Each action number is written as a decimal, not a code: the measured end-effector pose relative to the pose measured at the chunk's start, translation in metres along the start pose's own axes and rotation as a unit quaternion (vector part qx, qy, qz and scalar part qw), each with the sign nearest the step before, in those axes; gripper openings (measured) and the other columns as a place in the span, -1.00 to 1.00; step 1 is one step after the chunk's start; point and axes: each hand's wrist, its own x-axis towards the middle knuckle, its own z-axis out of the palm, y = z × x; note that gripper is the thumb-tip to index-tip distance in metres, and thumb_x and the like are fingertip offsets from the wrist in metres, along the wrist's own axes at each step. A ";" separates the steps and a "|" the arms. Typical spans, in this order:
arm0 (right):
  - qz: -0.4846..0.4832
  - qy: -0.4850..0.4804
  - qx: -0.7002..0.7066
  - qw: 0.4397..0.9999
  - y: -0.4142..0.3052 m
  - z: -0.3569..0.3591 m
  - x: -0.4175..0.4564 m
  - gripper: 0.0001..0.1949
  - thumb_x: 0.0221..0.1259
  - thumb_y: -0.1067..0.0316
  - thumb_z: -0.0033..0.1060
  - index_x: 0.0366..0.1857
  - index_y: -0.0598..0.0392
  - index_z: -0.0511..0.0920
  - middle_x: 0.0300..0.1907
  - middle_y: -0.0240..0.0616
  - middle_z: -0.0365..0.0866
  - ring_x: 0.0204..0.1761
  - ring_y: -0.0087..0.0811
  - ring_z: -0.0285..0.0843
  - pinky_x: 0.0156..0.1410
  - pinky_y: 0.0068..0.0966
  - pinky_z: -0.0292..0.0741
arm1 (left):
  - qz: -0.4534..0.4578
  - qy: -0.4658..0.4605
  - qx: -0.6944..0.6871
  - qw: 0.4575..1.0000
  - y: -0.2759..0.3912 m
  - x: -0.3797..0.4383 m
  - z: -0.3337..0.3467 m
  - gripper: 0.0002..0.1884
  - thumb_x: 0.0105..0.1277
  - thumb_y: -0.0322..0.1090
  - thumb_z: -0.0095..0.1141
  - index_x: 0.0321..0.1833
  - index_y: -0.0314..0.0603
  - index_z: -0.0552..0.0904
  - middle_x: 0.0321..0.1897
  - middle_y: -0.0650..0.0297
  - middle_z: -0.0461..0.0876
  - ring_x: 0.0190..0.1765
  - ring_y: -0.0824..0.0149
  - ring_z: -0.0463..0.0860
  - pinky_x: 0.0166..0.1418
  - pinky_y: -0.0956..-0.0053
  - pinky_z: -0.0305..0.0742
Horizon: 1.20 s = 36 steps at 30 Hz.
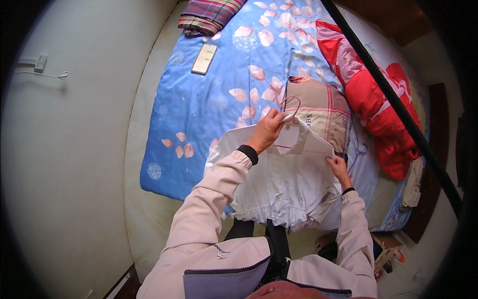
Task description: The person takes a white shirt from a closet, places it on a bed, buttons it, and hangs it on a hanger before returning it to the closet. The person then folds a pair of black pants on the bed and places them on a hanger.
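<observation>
A white shirt (276,187) with a collar and a gathered hem hangs in front of me on a clothes hanger (295,102). The hanger's pinkish hook sticks up above the collar. My left hand (266,129) grips the shirt and hanger beside the collar. At the right shoulder of the shirt, my right hand (339,169) pinches the fabric near the hanger's end. Just behind the hook lies a folded plaid cloth item (313,93) in brown and beige, bearing printed letters.
The bed carries a blue quilt (194,123) with pink leaves. A phone (204,59) lies on it near a folded plaid blanket (211,17). Red and pink bedding (384,119) is heaped right, past a purple hanger (359,151). A black pole (396,97) crosses the upper right.
</observation>
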 end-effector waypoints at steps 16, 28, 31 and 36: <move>-0.110 0.160 -0.282 0.939 -0.050 -0.054 -0.050 -0.45 0.10 0.41 0.32 0.27 0.13 0.50 0.23 -0.09 0.57 0.26 -0.12 0.49 0.42 -0.29 0.36 | 0.036 0.064 0.018 0.997 0.006 -0.015 -0.020 -0.75 0.27 -0.58 0.18 -0.01 -0.17 0.58 -0.13 0.09 0.48 -0.19 -0.01 0.63 -0.13 0.17 0.56; -0.291 0.040 -0.209 0.933 -0.167 0.059 -0.001 -0.81 0.22 0.47 0.29 -0.10 0.17 0.65 -0.32 -0.16 0.67 -0.28 -0.17 0.64 -0.13 -0.35 0.52 | 0.107 0.065 0.019 0.992 0.027 -0.023 -0.023 -0.69 0.18 -0.59 0.23 -0.01 -0.16 0.59 -0.19 0.14 0.47 -0.18 0.07 0.63 -0.13 0.26 0.58; -0.261 0.048 -0.193 0.945 -0.160 0.042 -0.012 -0.91 0.24 0.49 0.27 -0.23 0.20 0.67 -0.41 -0.16 0.64 -0.38 -0.23 0.61 -0.24 -0.43 0.49 | 0.109 0.087 0.032 0.990 0.029 -0.029 -0.029 -0.57 0.15 -0.61 0.22 0.11 -0.10 0.61 -0.17 0.15 0.45 -0.17 0.12 0.62 -0.12 0.29 0.60; -0.144 0.099 -0.183 0.967 -0.102 0.005 -0.036 -0.90 0.24 0.42 0.32 -0.32 0.22 0.67 -0.47 -0.24 0.58 -0.41 -0.41 0.52 -0.26 -0.49 0.43 | 0.135 0.090 0.041 0.986 0.038 -0.036 -0.033 -0.40 0.10 -0.63 0.20 0.24 0.07 0.63 -0.12 0.16 0.42 -0.15 0.16 0.60 -0.11 0.34 0.63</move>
